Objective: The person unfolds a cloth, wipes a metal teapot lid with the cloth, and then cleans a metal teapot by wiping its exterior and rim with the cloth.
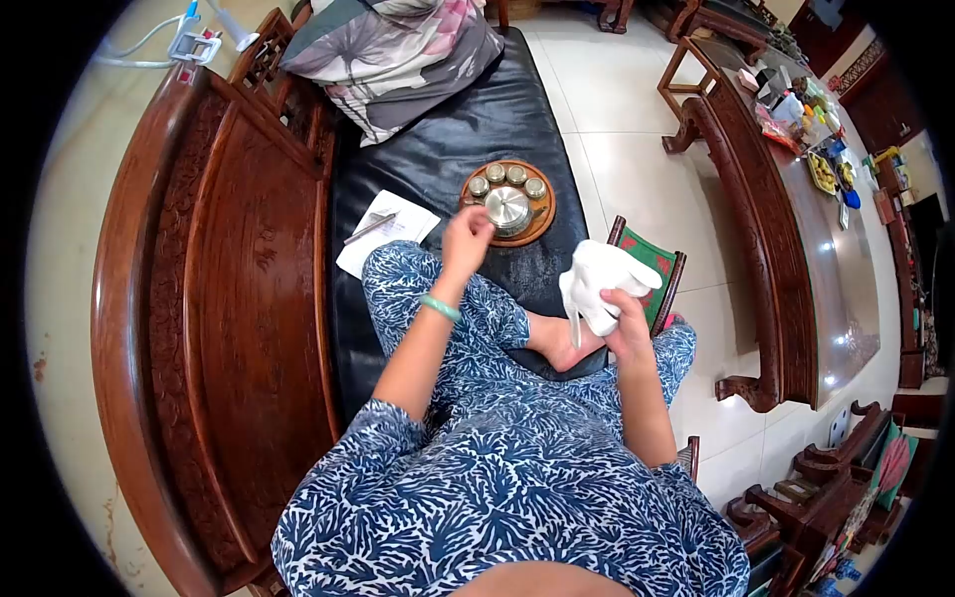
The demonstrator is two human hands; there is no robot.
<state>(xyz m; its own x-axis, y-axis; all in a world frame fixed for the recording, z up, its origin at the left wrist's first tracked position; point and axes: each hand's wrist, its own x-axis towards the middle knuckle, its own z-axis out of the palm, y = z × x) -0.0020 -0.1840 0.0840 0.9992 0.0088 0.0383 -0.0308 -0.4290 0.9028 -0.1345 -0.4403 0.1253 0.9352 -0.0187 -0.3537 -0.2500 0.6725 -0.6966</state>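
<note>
My left hand (468,240), with a green bangle (441,307) on its wrist, has its fingers drawn together at the near-left side of a silver metal pot (508,209). Whether anything is pinched in them is too small to tell. The pot stands on a round wooden tray (545,219) with several small metal cups (515,175) along the far edge. A crumpled white cloth (607,284) is gripped in my right hand (627,323), its folds spreading above the fingers. My bare foot (567,343) is below the cloth.
The black seat cushion (418,164) bears white paper (383,237) with a pen (370,227) on it, and a floral pillow (398,60). At right stand a green-seated stool (647,254) and a long wooden table (826,289) with assorted items. A carved wooden backrest (264,279) rises at left.
</note>
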